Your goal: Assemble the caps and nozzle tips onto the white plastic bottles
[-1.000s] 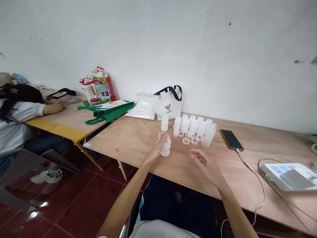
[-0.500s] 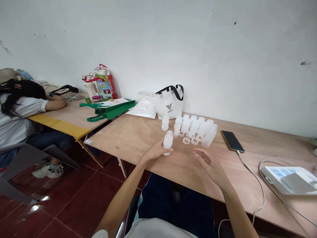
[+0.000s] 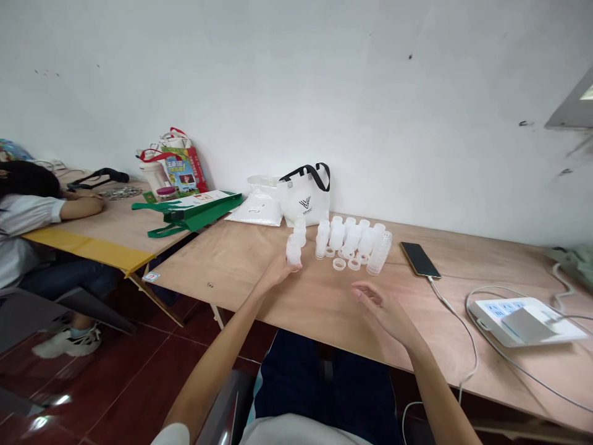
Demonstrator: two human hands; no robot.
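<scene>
My left hand [image 3: 277, 271] is closed round the lower part of a small translucent white plastic bottle [image 3: 293, 248], held at the tabletop. Just behind it stands a similar bottle [image 3: 300, 232], partly covered by the first. My right hand [image 3: 376, 307] hovers over the table's near part, fingers loosely curved and thumb apart, with nothing visible in it. Beyond it are several more white bottles [image 3: 353, 235] in a cluster, a few clear plastic rings [image 3: 339, 264] lying flat, and a leaning stack of clear rings or caps [image 3: 380, 253].
Against the wall are a white tote bag [image 3: 306, 201] and a white plastic packet [image 3: 257, 210]. To the right lie a phone [image 3: 420, 259] on a cable and a white power strip [image 3: 523, 321]. A green bag [image 3: 199, 213] bridges the neighbouring table, where a person [image 3: 28, 204] rests.
My left hand has carried the bottle forward and slightly left, close to the standing bottle. My right hand stays open, almost unchanged. The camera view has turned slightly right.
</scene>
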